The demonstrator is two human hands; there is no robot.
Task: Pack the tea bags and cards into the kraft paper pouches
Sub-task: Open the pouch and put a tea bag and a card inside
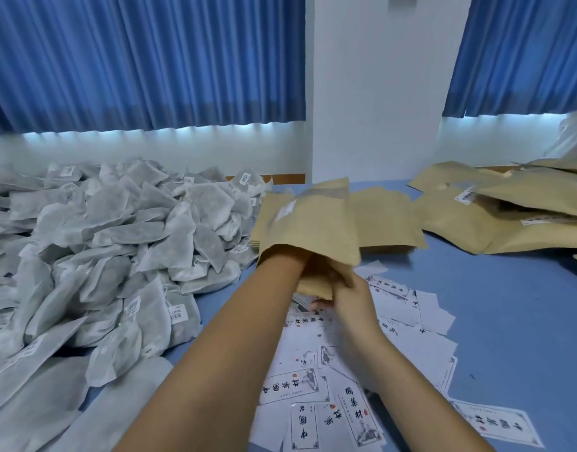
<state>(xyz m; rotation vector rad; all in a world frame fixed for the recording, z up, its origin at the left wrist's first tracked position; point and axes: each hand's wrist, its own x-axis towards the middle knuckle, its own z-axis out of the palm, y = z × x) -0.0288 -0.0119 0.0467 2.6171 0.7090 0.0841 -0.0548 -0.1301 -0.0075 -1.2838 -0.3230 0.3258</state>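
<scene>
A kraft paper pouch (313, 223) is held up over the middle of the blue table, mouth toward me. My left forearm (248, 321) runs into the mouth, and my left hand is hidden inside the pouch. My right hand (349, 291), blurred, grips the pouch's lower lip. A large pile of grey-white tea bags (117, 239) covers the left of the table. Printed cards (329, 393) lie scattered under my arms. What is inside the pouch cannot be seen.
Flat empty pouches (385, 216) are stacked just behind the held one. More pouches, some showing labels, are heaped at the right (509, 220). Bare blue table (509, 321) shows at the right front. A white wall and blue curtains stand behind.
</scene>
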